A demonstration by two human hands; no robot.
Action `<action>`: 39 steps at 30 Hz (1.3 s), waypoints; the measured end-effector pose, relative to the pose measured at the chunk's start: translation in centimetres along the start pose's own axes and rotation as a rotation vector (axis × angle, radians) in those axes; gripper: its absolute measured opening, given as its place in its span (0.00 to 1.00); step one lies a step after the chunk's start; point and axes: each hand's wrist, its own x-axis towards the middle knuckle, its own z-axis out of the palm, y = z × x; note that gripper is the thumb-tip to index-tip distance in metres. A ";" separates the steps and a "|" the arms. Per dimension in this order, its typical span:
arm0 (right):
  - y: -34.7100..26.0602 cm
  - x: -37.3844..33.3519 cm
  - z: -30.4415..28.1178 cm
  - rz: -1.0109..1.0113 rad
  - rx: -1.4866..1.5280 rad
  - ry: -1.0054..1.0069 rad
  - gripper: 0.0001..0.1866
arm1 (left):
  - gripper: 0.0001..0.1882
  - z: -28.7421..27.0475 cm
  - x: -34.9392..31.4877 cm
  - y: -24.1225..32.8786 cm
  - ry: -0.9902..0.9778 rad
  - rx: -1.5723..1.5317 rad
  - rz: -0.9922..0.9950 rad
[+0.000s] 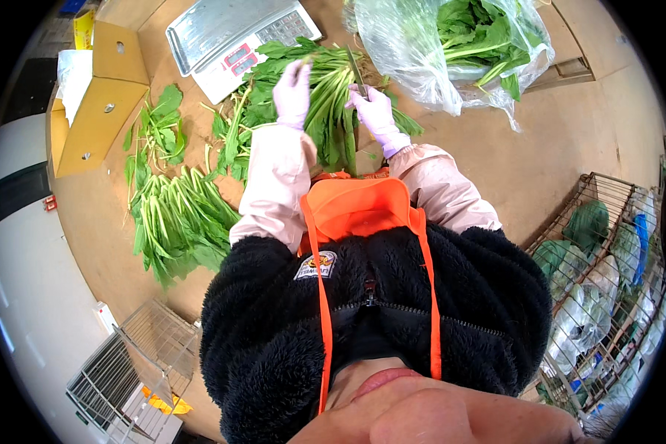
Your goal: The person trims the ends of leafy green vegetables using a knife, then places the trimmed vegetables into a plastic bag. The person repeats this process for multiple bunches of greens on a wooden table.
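Observation:
A pile of leafy greens (331,111) with pale stems lies on the brown work surface in front of me. My right hand (377,115), in a thin lilac glove, is closed round a knife (355,68), its blade pointing away from me beside the stems. Over the left part of the pile is my left hand (292,95), gloved alike, with the fingertips pinched together. A small yellowish bit shows at those fingertips, too small to name. Further left lies a bunch of greens (181,214) with its stems side by side, and loose leaves (160,129) are above it.
Beyond the pile stands a digital scale (233,41) with a metal pan. A clear plastic bag (414,63) of greens lies at the far right, an open cardboard box (115,122) at the far left. Wire carts stand behind: one (588,288) with bagged vegetables, another (159,344) at lower left.

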 end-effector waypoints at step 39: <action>-10.1 -6.8 16.5 -0.095 -0.099 -0.799 0.14 | 0.13 -17.3 -11.7 -1.7 0.260 -0.665 -0.170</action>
